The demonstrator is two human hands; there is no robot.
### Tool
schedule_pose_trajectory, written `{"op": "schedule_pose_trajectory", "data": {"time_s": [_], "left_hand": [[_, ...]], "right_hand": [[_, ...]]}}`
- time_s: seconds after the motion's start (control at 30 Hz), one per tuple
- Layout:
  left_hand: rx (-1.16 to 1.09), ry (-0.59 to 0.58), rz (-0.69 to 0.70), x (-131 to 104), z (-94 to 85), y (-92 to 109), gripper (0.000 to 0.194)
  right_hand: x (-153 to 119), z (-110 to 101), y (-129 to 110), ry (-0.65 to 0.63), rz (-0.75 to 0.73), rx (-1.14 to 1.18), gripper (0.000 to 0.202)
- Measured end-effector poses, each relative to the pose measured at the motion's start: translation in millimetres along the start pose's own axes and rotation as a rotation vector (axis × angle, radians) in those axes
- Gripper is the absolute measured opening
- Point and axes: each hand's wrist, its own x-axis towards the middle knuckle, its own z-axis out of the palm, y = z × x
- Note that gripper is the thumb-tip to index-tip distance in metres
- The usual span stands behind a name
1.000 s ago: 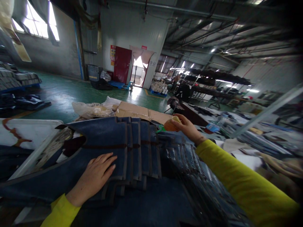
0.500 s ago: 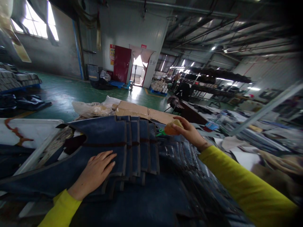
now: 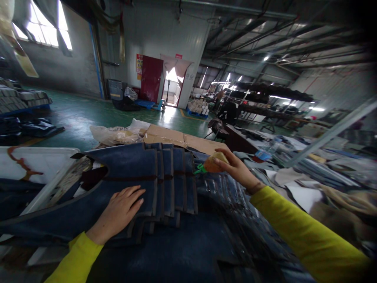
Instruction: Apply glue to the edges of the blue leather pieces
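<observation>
Dark blue leather-like pieces (image 3: 129, 163) with grey-edged borders lie fanned out in overlapping steps in front of me. My left hand (image 3: 118, 214) rests flat on the top piece, fingers stretched out. Held over the right end of the fan is a yellow-orange, sponge-like block (image 3: 214, 162), with my right hand (image 3: 232, 167) closed around its right side. Something bright green (image 3: 200, 169) sticks out at the block's left lower side; I cannot make out what it is. Right of the fan, more dark pieces (image 3: 225, 196) with a wet-looking shine overlap one another.
Flattened cardboard (image 3: 167, 135) and a plastic bag (image 3: 114, 134) lie behind the pieces. At right are a plastic bottle (image 3: 264, 153), a slanting metal bar (image 3: 330, 135) and scraps of material (image 3: 306, 192). A white panel (image 3: 55, 157) stands at left. An open doorway is across the green floor.
My right hand and the sponge-like block have moved slightly down. My left hand stays flat in nearly the same place.
</observation>
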Motion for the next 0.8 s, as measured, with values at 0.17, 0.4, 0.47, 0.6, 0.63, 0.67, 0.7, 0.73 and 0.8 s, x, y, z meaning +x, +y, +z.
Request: {"op": "schedule_pose_trajectory", "data": {"time_s": [0.17,0.4,0.47,0.6,0.63,0.67,0.7,0.73,0.8], "left_hand": [[0.003,-0.003,-0.006,0,-1.3,2,0.042],[0.005,0.001,-0.007,-1,-4.5,5,0.042],[0.007,-0.014,-0.015,-1,-4.5,4,0.043],[0.012,-0.034,-0.02,0,-3.1,2,0.043],[0.012,-0.034,-0.017,0,-2.8,2,0.043],[0.013,-0.034,-0.015,0,-2.7,2,0.042],[0.012,-0.033,-0.014,0,-2.6,2,0.042],[0.012,-0.033,-0.014,-1,-2.7,1,0.042],[0.01,-0.026,-0.012,-1,-3.0,2,0.042]], "right_hand": [[-2,-1,1,0.005,0.007,0.002,0.049],[-10,0,-4,-0.019,0.008,0.022,0.049],[-14,1,-7,-0.044,0.014,0.034,0.049],[-19,1,-9,-0.055,0.014,0.044,0.046],[-20,2,-9,-0.056,0.013,0.044,0.046],[-21,2,-8,-0.059,0.016,0.042,0.046],[-23,2,-8,-0.063,0.019,0.037,0.046],[-24,2,-9,-0.067,0.02,0.03,0.046],[-28,1,-10,-0.076,0.021,0.013,0.045]]}}
